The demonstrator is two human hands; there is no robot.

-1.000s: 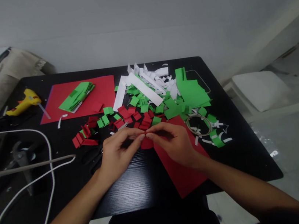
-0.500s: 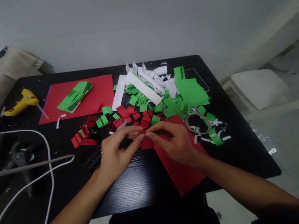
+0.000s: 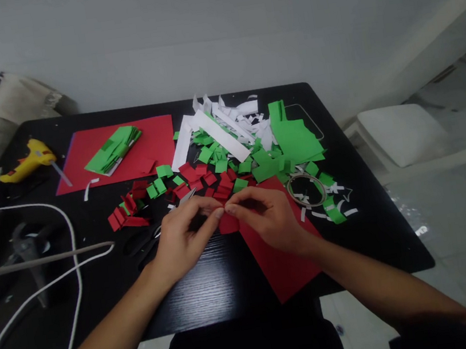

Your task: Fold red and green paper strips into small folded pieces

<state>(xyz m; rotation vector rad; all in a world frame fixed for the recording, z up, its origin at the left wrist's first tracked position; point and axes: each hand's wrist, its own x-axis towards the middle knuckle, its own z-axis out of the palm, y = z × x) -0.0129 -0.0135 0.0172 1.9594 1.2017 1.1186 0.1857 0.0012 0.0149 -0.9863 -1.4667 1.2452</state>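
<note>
Pinching a small red paper piece between the fingertips of both hands near the table's front.
Left hand and right hand are meeting fingertip to fingertip, both gripping the piece low over the black table, beside a red paper sheet lying under the right hand. Cut red and green paper squares are lying scattered just beyond the fingers, a tape roll is resting near the right hand, and a yellow glue gun is sitting well apart, far left.
</note>
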